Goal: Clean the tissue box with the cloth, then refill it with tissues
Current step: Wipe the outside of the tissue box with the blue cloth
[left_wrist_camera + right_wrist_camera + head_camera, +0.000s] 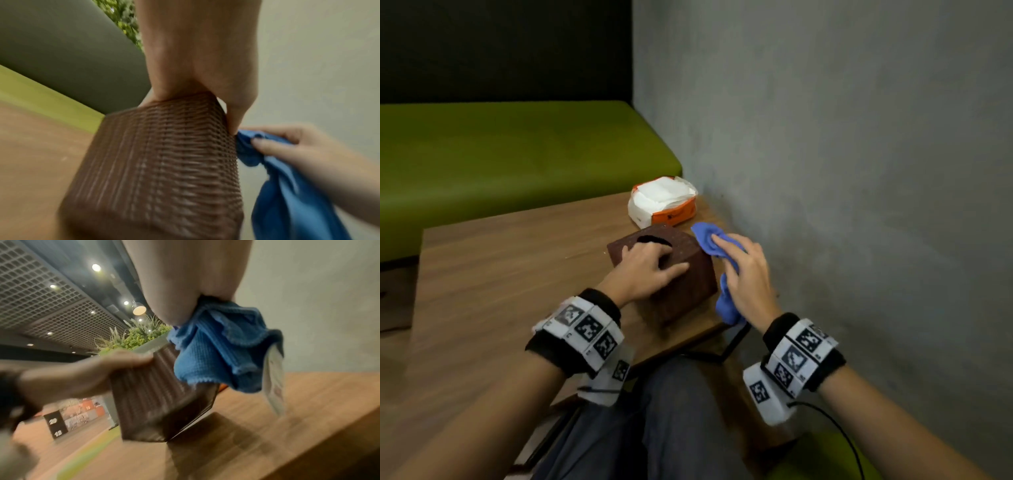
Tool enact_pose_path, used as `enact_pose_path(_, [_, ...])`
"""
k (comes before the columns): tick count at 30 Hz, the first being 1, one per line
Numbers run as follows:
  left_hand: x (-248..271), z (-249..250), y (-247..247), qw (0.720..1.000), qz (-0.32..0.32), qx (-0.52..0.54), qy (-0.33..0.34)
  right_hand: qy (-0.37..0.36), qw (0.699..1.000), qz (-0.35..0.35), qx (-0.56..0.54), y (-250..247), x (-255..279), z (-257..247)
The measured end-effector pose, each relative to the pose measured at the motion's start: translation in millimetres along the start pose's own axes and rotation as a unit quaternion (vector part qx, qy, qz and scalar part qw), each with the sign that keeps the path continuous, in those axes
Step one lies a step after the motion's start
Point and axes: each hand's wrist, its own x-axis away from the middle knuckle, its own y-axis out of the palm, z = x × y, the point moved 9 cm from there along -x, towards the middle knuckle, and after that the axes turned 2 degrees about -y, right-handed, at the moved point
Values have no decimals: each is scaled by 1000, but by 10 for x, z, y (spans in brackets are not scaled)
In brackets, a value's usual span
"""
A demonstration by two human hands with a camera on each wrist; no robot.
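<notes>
A brown woven tissue box (681, 281) stands near the table's right edge and looks tilted in the right wrist view. My left hand (650, 265) grips its top, fingers curled into the oval opening and thumb on the near side. The left wrist view shows that hand (197, 68) clamped over the box (164, 162). My right hand (743, 270) holds a bunched blue cloth (707, 238) against the box's right side. The cloth (213, 356) hangs beside the box (156, 402). An opened orange-and-white tissue pack (662, 202) lies behind the box.
The wooden table (517, 274) has bare surface to the left of the box. A grey wall (859, 171) stands close on the right. Beyond the table runs a green bench (517, 154). A white label (275, 378) dangles from the cloth.
</notes>
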Motion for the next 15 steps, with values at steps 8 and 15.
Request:
enact_pose_path(8, [-172,-280,-208,969,-122,195,-88,-82,993,-65,51,131,-225,-549])
enact_pose_path(15, [-137,-45,-401,997,62,-41,6,-18,988,-102,115,360,-363,-558])
